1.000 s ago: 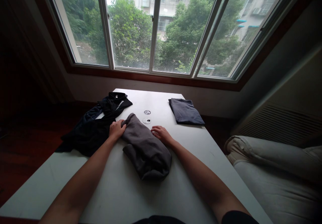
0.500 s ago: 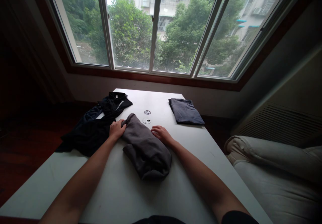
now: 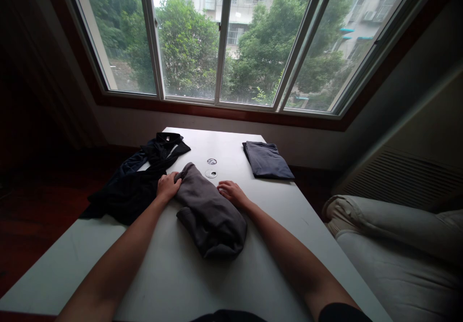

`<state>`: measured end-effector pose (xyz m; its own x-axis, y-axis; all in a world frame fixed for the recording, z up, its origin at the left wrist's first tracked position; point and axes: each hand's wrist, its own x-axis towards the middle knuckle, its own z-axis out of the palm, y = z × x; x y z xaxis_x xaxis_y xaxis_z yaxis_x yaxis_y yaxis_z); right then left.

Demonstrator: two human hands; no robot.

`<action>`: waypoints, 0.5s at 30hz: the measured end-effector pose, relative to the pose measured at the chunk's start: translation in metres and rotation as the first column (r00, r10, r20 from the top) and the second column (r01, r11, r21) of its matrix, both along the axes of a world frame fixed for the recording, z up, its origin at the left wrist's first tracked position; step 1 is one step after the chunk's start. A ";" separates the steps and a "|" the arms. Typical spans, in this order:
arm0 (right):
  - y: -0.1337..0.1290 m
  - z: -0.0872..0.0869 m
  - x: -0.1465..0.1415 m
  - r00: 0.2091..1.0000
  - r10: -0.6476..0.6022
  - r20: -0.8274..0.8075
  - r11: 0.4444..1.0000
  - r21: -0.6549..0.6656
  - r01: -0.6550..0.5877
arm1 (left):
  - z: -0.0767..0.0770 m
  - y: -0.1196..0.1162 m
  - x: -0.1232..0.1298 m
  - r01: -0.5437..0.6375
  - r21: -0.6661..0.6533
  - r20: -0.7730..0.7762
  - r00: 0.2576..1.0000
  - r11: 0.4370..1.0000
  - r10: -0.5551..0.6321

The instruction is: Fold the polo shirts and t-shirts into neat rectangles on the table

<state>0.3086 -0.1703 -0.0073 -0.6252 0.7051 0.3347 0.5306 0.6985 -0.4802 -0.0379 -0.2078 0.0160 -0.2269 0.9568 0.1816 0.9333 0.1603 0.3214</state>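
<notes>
Your left hand (image 3: pixel 168 186) rests at the far-left corner of the folded dark-grey fabric garment (image 3: pixel 213 211), thumb against the cloth, though whether the fingers pinch it you cannot tell from here; the garment lies in front of you, mid-way across the smooth white table (image 3: pixel 162 278). Your right hand (image 3: pixel 232 193) is loosely open with slightly bent fingers, just beside the garment's right edge. Beyond your left hand sprawls a rumpled heap of black and navy clothes (image 3: pixel 126 192), and a flat, folded slate-grey cloth stack (image 3: pixel 269 160) sits near the table's far-right edge.
</notes>
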 end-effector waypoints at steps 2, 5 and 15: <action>0.000 0.000 0.000 1.000 -0.003 0.002 1.000 -0.005 0.003 | -0.001 0.000 0.000 0.004 0.004 -0.005 1.000 1.000 -0.004; 0.000 0.000 0.000 1.000 -0.007 0.005 1.000 -0.009 0.007 | -0.003 0.001 -0.001 0.014 0.017 -0.010 1.000 1.000 -0.014; 0.001 -0.002 0.000 1.000 -0.004 0.008 1.000 -0.009 0.004 | -0.003 0.001 -0.002 0.007 0.013 -0.012 1.000 1.000 -0.007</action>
